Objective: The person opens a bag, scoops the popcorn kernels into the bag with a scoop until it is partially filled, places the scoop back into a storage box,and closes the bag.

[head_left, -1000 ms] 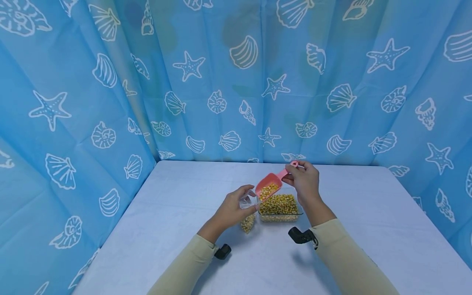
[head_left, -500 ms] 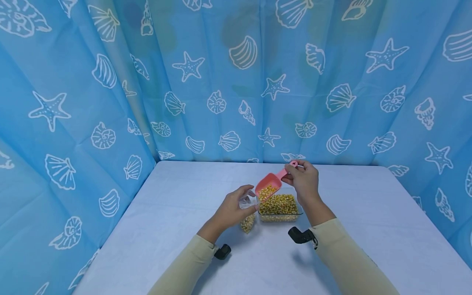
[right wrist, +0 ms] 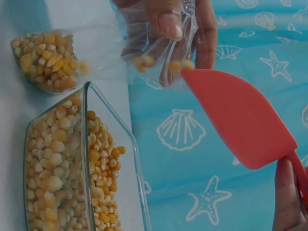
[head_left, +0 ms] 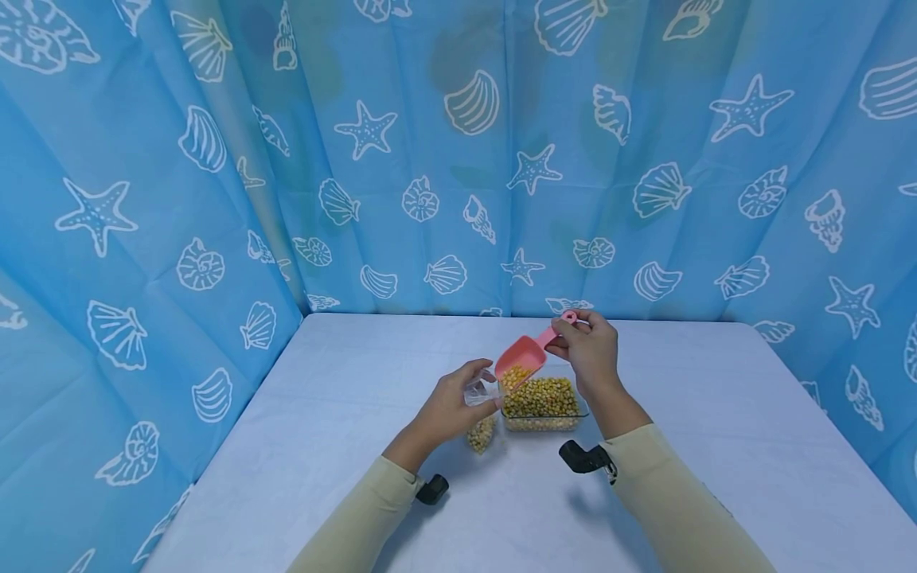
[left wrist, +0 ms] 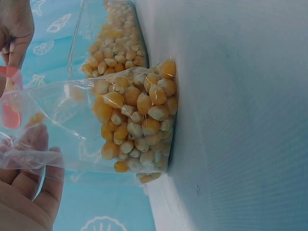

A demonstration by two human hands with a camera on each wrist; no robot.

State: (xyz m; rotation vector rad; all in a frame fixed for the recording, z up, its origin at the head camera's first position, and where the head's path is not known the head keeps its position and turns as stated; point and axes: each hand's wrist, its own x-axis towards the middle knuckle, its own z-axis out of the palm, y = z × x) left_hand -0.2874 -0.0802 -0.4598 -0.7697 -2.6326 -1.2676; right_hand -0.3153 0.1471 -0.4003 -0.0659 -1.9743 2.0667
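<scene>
My left hand (head_left: 447, 407) grips the mouth of a clear plastic bag (left wrist: 62, 113), thumb on one side and fingers on the other. Corn kernels (left wrist: 139, 120) fill the bag's bottom, which rests on the table. My right hand (head_left: 593, 354) pinches the handle of a pink scoop (head_left: 526, 350), tilted with its lip at the bag's mouth. Some kernels lie near the scoop's lip. In the right wrist view a few kernels (right wrist: 180, 65) are just at the lip inside the bag, with others falling lower down.
Right beside the bag, under the scoop, stands a rectangular glass container (head_left: 582, 414) holding many corn kernels (head_left: 540, 396). A white cloth covers the table (head_left: 344, 374). Behind and to the left hangs a blue curtain (head_left: 430, 159) with shell prints.
Kernels have slid down the scoop towards its lip, and fewer are left in it. Both hands have stayed nearly in place.
</scene>
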